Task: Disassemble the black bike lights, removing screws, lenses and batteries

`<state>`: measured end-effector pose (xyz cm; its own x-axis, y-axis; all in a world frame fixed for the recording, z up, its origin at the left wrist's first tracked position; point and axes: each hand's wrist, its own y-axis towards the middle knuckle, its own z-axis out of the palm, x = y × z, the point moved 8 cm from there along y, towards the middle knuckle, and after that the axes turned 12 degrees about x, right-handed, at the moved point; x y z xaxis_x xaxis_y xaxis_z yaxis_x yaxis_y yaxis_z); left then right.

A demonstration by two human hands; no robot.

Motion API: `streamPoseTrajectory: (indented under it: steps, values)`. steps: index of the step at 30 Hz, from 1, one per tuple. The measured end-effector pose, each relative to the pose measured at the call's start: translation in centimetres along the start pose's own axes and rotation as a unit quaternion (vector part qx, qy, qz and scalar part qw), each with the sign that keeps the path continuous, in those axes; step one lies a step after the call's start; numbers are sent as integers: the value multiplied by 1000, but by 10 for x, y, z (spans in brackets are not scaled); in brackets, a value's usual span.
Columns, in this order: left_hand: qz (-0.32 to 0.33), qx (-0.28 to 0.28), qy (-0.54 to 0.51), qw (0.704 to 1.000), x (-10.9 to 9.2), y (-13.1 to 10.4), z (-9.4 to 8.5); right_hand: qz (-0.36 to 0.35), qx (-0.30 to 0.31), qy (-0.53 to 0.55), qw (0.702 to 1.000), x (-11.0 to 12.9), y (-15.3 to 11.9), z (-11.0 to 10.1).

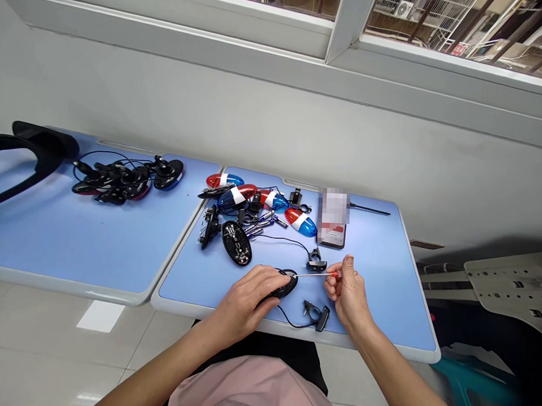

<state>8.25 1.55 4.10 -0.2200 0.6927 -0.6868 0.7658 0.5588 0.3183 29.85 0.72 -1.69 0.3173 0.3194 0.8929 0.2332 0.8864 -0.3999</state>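
Note:
Near the front edge of the table, my left hand [248, 300] is closed over a black oval light housing [287, 287], hiding much of it. My right hand [351, 293] grips a screwdriver [313, 275] by its red handle, and the thin shaft points left. Its tip meets the right end of the housing, as far as I can see. A cable leads from that housing to a black clamp [321, 317] at the front edge. Another clamp [316, 262] lies behind the screwdriver, wired to an open black housing [236, 243].
Red-and-blue light covers [300, 222] lie at the back among several batteries [257, 227]. A phone [335, 236] and a black stick [373, 209] are at the back right. The left table [105, 244] bears a pile of black lights [120, 180] and a black curved frame [36, 159].

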Motion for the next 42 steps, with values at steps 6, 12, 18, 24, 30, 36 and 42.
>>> streamPoseTrajectory:
  steps: [6,12,18,24,30,36,42]
  values:
    - [-2,-1,6,1000,0,0,0,-242,48,-257,934,33,-28,12]
    - [0,3,-1,1000,1,0,1,-495,126,-440,739,54,-75,50]
    - [1,10,-6,1000,0,1,1,-565,220,-525,598,54,-91,63]
    - [3,3,-8,1000,-1,3,-2,-555,274,-570,540,56,-96,59]
    - [-1,11,-5,1000,-1,2,0,-544,249,-482,640,71,-89,48]
    - [-3,28,-5,1000,-1,2,2,-462,221,-437,739,83,-60,50]
    - [-1,26,-5,1000,-2,2,2,-441,244,-450,738,86,-51,59]
